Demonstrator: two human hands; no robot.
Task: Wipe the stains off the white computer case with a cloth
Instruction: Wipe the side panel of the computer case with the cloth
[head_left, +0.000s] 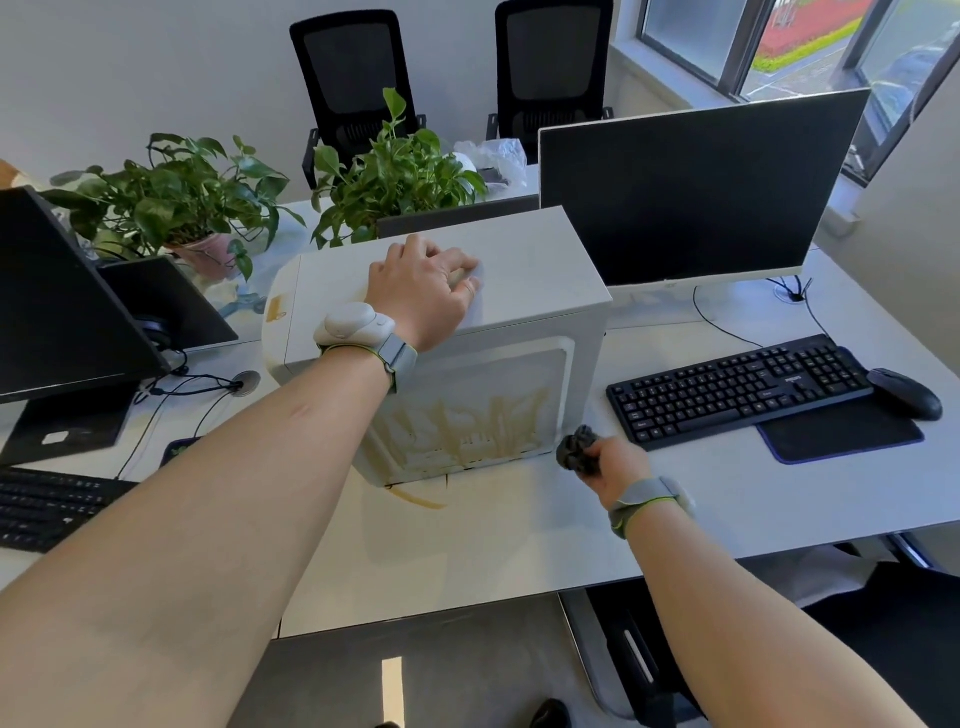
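The white computer case (540, 270) stands on the desk in the middle of the head view. Brownish-yellow streaks (467, 421) run down its near side panel, and a smear of the same colour lies on the desk below it. My left hand (421, 286) rests on top of the case with its fingers curled against the top panel. My right hand (610, 462) grips a balled-up dark grey cloth (576, 447) just off the case's lower right corner, close to the desk surface.
A black keyboard (737, 389), mouse (906, 392) and mouse pad lie right of the case, under a dark monitor (696, 192). Another monitor (57, 306) and keyboard sit at the left. Potted plants (171, 202) stand behind the case; two office chairs (353, 78) are beyond the desk.
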